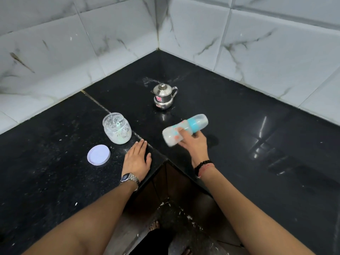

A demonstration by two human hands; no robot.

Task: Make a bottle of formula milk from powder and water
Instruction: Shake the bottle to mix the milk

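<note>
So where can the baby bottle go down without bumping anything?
The widest bare patch of the black counter is right of the right hand holding the bottle, out to the tiled wall. It is crowded on the left: the open powder jar, its lid and the left hand sit close together. The steel pot stands behind.

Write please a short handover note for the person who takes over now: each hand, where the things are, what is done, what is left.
Right hand grips the baby bottle, tilted on its side above the counter, cap on, milky inside.
Left hand rests flat on the counter.
Powder jar stands open, its lid beside it.
Steel pot stands behind, lid on.
Done, apparently: bottle filled and capped.
Left: finish mixing, close the jar.
</note>
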